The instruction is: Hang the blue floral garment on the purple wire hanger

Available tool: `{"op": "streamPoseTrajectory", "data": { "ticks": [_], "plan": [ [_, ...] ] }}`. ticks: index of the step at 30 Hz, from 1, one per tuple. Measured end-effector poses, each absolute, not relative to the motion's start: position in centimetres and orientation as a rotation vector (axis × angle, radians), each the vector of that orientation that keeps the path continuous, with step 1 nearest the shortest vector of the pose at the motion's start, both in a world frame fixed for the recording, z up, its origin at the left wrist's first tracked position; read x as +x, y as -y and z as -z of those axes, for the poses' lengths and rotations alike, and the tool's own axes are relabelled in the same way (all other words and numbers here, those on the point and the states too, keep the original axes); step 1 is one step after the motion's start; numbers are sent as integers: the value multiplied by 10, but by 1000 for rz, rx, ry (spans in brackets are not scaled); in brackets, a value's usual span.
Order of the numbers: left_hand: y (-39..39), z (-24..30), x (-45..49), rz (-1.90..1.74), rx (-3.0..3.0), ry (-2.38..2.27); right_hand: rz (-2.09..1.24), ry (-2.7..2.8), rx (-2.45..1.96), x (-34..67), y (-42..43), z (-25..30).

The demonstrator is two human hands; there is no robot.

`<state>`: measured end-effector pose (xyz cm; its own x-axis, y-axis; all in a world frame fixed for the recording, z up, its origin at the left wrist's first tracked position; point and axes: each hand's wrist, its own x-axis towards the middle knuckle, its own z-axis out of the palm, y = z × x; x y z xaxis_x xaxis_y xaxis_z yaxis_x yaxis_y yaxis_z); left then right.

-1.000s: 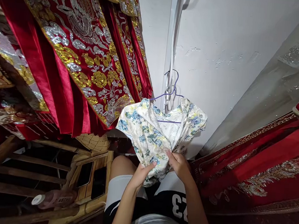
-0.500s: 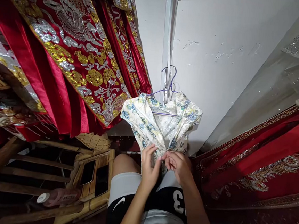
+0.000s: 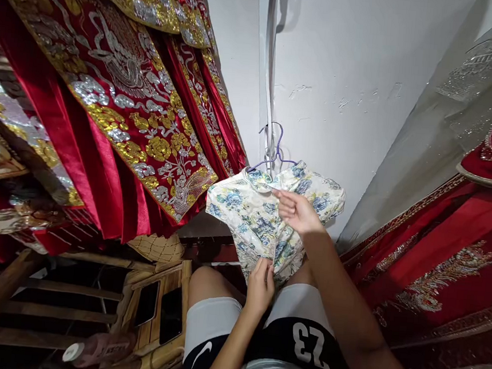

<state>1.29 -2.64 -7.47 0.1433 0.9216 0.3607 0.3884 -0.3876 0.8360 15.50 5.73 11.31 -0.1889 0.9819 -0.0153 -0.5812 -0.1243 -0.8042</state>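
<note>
A white short-sleeved shirt with blue and yellow flowers (image 3: 260, 220) hangs on a purple hanger (image 3: 279, 138) in front of me. Its front is closed along a vertical zipper line (image 3: 276, 241) from the lower front up to the neck. My right hand (image 3: 297, 211) pinches at the top of that line, just below the collar; the pull itself is too small to make out. Lower down, my left hand (image 3: 262, 283) has its fingers closed on the cloth beside the zipper's lower part.
Red embroidered garments (image 3: 148, 124) hang on the left, and another red beaded garment (image 3: 436, 270) stands close on the right. A bamboo chair (image 3: 150, 337) at lower left holds two phones and a bottle (image 3: 100, 350). Behind the shirt are a white strap (image 3: 268, 66) and a pale wall (image 3: 347, 61).
My right hand has risen from the lower front to the collar, and the open V-shaped front has closed. My left hand has gone lower and now grips the cloth.
</note>
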Motion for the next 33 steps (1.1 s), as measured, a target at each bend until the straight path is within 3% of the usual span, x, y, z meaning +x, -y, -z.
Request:
{"op": "streamPoseTrajectory", "data": {
  "ticks": [4,8,15,18,21,24,29,33],
  "plan": [
    [18,81,5,-1129,1954,-1260,-1672,808,-588,158,-74,-151],
    [9,64,0,-1055,1999,-1164,-1634,890,-596,152,-64,-153],
    [-49,-72,-8,-1608,2026,-949,-1218,1210,-815,142,-48,-137],
    [-75,-122,-9,-1620,2273,-912,-1156,1294,-815,143,-48,-138],
    [-86,-145,-6,-1498,2541,-906,-1066,1319,-821,143,-57,-132],
    [-88,-152,-11,-1642,2562,-964,-1003,1327,-911,141,-71,-109],
    [-121,-140,-64,-2122,1598,-1043,-1155,1355,-1051,140,-66,-62],
    [-151,-97,-101,-1942,609,-809,-1246,1251,-1010,139,-38,-43]
  ]
}}
